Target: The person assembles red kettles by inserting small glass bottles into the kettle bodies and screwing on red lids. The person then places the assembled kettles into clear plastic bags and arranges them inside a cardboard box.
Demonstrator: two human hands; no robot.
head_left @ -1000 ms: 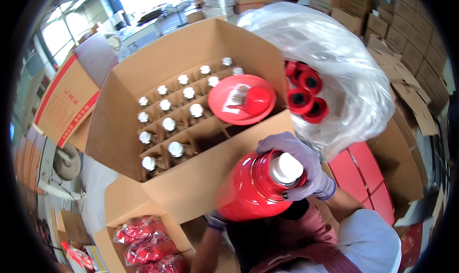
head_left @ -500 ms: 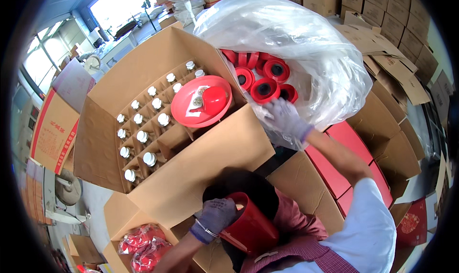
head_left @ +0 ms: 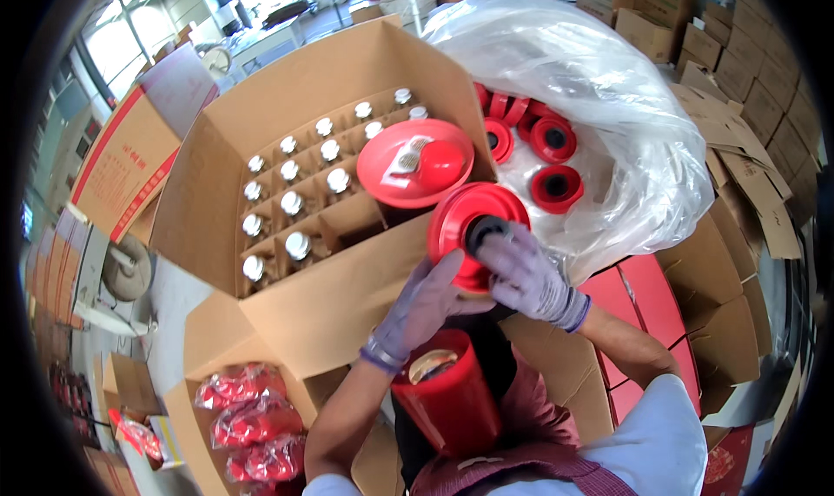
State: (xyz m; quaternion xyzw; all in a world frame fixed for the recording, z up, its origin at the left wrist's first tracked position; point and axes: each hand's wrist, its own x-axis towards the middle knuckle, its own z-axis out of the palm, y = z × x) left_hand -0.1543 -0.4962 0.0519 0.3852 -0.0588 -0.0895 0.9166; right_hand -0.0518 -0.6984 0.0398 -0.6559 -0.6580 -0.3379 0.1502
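A round red lid (head_left: 445, 218) with a black centre is held tilted between my gloved hands, in front of the divided carton. My left hand (head_left: 421, 309) grips its lower left rim with the thumb. The fingers of my right hand (head_left: 530, 274) are closed at the black centre and the lower right edge. Below them, against my lap, a red cylinder-shaped container (head_left: 447, 409) stands slightly tilted with its top open; something gold-coloured shows inside. More red lids (head_left: 556, 188) with black centres lie in the clear plastic bag (head_left: 625, 114) at the upper right.
The big carton (head_left: 295, 88) holds rows of bottles (head_left: 339, 181) with silvery-white caps between cardboard dividers. A red dish (head_left: 373, 179) rests over some compartments, bearing a small red dome. Wrapped red items (head_left: 256, 422) fill a box at lower left. Red boxes (head_left: 656, 300) stand at right.
My right hand has come back from the plastic bag with a red lid. My left hand has let go of the red container and risen to the lid. The view has shifted.
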